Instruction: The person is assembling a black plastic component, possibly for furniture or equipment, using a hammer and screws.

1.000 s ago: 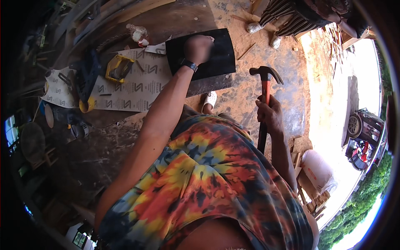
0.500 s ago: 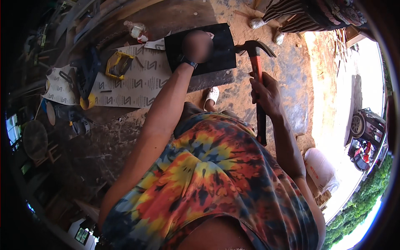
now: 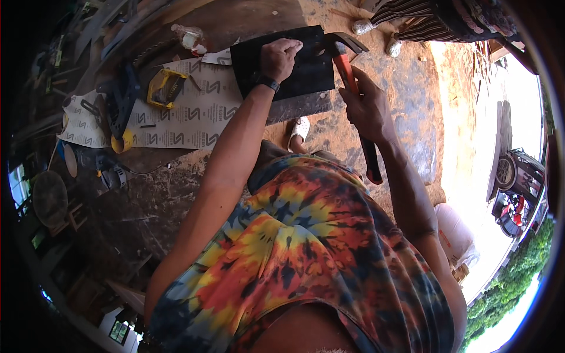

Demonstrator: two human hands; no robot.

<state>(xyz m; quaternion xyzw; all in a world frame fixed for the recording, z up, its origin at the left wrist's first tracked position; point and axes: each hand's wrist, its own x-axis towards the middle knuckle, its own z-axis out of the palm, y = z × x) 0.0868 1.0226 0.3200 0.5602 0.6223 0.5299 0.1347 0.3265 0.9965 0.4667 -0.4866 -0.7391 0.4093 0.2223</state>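
Meanwhile, the left hand (image 3: 281,57) presses flat on a black sheet (image 3: 282,63); just right, the right hand (image 3: 368,109), grip closed, holds a hammer (image 3: 353,88), head at the sheet's edge.

The black sheet (image 3: 303,73) under my left hand (image 3: 279,57) is matt and flat, with a faintly grainy face; whether it is rubber, felt or board cannot be told. The hammer (image 3: 353,88) in my right hand (image 3: 368,109) has a dark, dull metal head, an orange smooth section below the head, and a black matt grip. The sack (image 3: 176,112) spread beside the sheet looks like woven plastic, pale and printed, slightly creased. The yellow tool (image 3: 165,87) on it has a glossy plastic casing. The ground (image 3: 406,100) is rough, dusty earth. My shirt (image 3: 306,253) is soft tie-dyed cloth. My wristband (image 3: 268,83) is dark and matt.
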